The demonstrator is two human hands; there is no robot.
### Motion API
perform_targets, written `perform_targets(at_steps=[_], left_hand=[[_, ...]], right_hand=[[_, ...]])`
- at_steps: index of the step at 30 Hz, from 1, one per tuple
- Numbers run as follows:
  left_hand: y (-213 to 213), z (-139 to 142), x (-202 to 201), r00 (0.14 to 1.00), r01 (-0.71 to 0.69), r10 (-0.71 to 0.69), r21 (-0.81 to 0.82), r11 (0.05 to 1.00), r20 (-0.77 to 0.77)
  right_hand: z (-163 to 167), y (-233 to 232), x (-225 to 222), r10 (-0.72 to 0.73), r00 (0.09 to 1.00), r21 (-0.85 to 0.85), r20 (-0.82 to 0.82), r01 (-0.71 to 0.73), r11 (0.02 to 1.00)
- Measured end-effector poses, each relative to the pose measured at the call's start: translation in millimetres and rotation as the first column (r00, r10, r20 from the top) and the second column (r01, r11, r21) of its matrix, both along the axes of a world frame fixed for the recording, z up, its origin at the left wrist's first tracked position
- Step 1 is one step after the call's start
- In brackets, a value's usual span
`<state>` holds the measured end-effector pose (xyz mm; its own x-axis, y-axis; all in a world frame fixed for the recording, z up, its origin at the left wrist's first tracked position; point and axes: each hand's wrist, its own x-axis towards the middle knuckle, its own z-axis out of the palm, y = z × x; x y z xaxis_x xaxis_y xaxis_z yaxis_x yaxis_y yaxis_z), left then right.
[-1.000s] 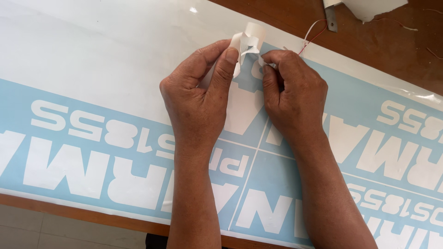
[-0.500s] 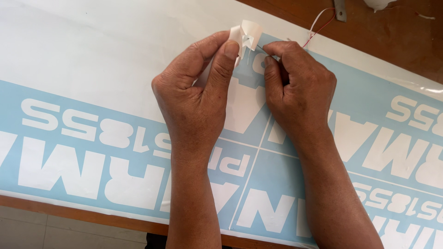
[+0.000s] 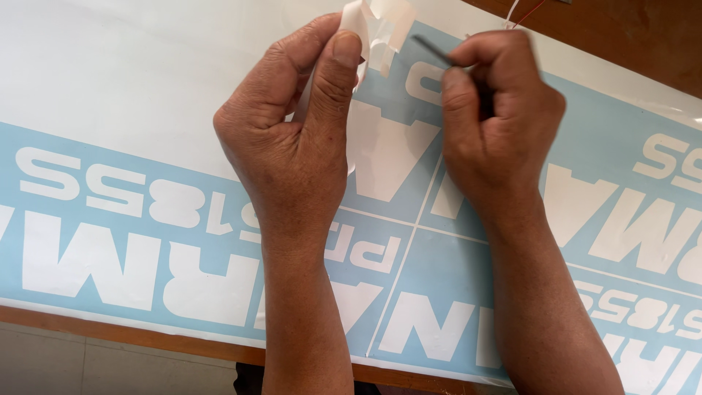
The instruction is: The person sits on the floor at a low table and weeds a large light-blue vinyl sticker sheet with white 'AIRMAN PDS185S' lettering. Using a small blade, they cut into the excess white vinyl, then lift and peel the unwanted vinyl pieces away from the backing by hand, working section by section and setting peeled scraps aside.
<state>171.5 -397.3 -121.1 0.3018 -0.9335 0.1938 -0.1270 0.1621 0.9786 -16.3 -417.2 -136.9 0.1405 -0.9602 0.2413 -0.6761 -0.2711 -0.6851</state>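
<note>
A large white sheet (image 3: 131, 80) with light blue sticker panels (image 3: 439, 271) and white letters lies on a brown wooden table. My left hand (image 3: 292, 146) pinches a curled strip of peeled white film (image 3: 376, 25) between thumb and forefinger, lifted off the sheet near the top. My right hand (image 3: 497, 124) grips a thin dark pointed tool (image 3: 433, 50), its tip aimed at the film beside the left fingers. Both forearms reach up from the bottom edge.
The brown table top (image 3: 629, 36) shows at the upper right, with thin red and white wires (image 3: 519, 9) at the top edge. The table's front edge (image 3: 146, 336) runs along the bottom left, with pale floor tiles below it.
The view has shifted so the hands sit higher in frame. The left hand has pulled the film strip further up, and the right hand's tool is now visible, pointing at it.
</note>
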Motion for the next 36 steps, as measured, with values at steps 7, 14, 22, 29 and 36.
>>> perform_targets(at_steps=[7,14,22,29,36], left_hand=[[-3.1,-2.1,3.8,0.996,-0.045,0.042,-0.038,0.998,-0.073],[-3.0,-3.8,9.2,0.993,-0.075,0.069,-0.065,0.995,-0.099],[-2.7,-0.7,15.0,0.992,-0.102,0.097,-0.062,0.993,-0.081],[-1.2,4.3,16.6,0.987,-0.155,0.154,-0.016,0.988,-0.047],[-3.1,9.4,13.8,0.981,-0.19,0.19,0.008,0.982,-0.045]], right_hand=[[9.2,-4.6,2.9,0.178,0.967,-0.017,0.183,-0.178,0.984],[15.2,-5.0,3.5,0.174,0.957,0.059,0.231,-0.192,0.98],[17.8,-7.2,4.6,0.206,0.945,0.057,0.255,-0.228,0.972],[20.5,-13.3,9.7,0.24,0.958,0.078,0.158,-0.255,0.964],[22.7,-14.1,11.1,0.236,0.963,0.058,0.128,-0.245,0.968]])
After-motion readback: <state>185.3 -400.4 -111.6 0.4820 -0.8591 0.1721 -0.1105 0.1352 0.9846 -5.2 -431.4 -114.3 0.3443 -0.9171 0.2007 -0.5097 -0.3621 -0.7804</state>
